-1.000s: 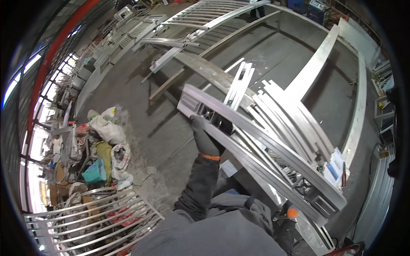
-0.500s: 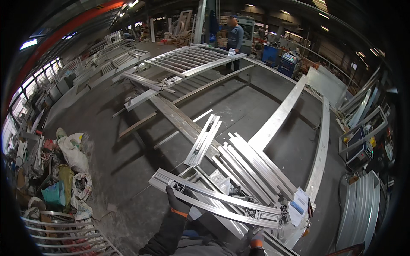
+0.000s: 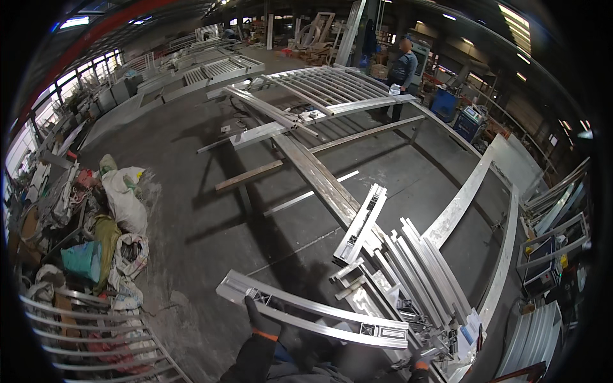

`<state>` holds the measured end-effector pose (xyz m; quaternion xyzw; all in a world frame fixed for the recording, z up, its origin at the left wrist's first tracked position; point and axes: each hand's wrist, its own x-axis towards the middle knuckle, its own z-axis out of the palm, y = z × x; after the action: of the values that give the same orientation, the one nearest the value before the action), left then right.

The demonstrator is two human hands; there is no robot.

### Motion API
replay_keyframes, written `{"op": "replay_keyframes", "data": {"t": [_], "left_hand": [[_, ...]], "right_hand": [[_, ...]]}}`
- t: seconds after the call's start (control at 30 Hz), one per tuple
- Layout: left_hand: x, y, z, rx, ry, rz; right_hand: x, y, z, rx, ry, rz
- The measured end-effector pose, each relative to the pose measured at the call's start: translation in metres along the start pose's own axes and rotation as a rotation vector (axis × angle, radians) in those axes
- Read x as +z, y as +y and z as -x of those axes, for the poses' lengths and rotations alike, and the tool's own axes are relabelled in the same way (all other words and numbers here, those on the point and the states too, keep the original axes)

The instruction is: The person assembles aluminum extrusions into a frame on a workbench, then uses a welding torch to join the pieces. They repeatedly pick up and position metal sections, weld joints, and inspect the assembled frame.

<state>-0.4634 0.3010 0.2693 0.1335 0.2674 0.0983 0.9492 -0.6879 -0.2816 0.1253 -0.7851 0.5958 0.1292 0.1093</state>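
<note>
In my left hand (image 3: pixel 260 317), in a dark glove with an orange cuff, I grip a long aluminium frame (image 3: pixel 313 311) near its left end. Two silvery rails make it up, joined by black-patterned inserts, and it hangs over the floor in front of me. My right hand (image 3: pixel 419 359), also gloved, is low beside the frame's right end, by the stacked profiles. Its fingers are largely hidden, so what it holds does not show. A similar shorter frame (image 3: pixel 361 223) leans on the bench beam beyond.
Aluminium profiles (image 3: pixel 424 268) lie stacked at right, with papers (image 3: pixel 470 329) and small fittings. A long steel beam (image 3: pixel 319 175) leads to a railing panel (image 3: pixel 332 83), where a person (image 3: pixel 402 67) stands. Sacks (image 3: pixel 124 198) and a curved-bar rack (image 3: pixel 96 338) are at left.
My view has turned left, shifting the surroundings rightward. The held frame has come away from the stacked profiles toward the left, still in my left hand. My right hand sits farther from its end.
</note>
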Motion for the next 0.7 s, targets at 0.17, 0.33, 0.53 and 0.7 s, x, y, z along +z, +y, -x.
{"op": "replay_keyframes", "data": {"t": [0.17,0.33,0.53,0.7], "left_hand": [[-0.019,0.111,-0.033,0.046,-0.02,-0.148],[-0.018,0.176,-0.065,0.118,0.217,-0.117],[-0.024,0.216,-0.113,0.162,0.248,-0.032],[-0.006,0.22,-0.155,0.133,0.2,-0.026]], "right_hand": [[-0.009,-0.028,0.028,0.119,0.017,0.029],[-0.007,-0.036,0.045,0.185,0.044,0.034],[-0.003,-0.123,0.078,-0.221,0.642,-0.351],[-0.039,-0.343,0.21,-0.879,0.288,-0.914]]}}
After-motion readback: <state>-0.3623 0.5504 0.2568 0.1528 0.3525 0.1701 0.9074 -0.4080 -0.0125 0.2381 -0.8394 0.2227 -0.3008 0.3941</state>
